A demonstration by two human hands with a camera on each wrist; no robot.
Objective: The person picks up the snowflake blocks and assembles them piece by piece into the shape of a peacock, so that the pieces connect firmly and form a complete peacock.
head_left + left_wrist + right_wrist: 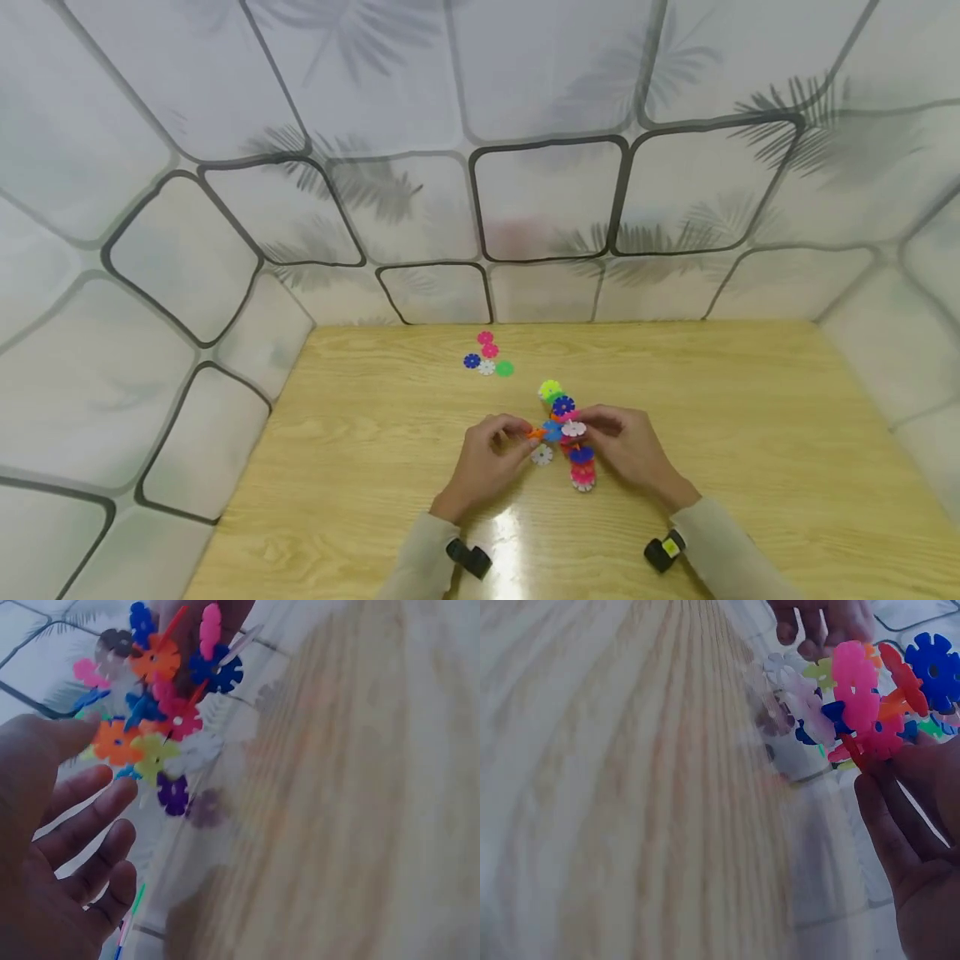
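A cluster of interlocked, notched plastic snowflake discs (581,455) in pink, blue, white, orange and yellow-green is held between both hands over the table. My left hand (489,457) pinches an orange snowflake disc (118,742) at the cluster's left side between thumb and index finger. In the left wrist view its other fingers are loosely bent, away from the discs. The right hand (628,446) grips the cluster from the right; its fingertips (870,780) are at a red disc (853,752) in the right wrist view. A white disc (542,455) shows just below the left fingertips.
Several loose discs lie farther back on the wooden table (360,450): two pink (490,351), a dark blue one (472,361), a white one (487,367) and a green one (505,368). A patterned cloth wall (551,200) rises behind the table's far edge and at both sides.
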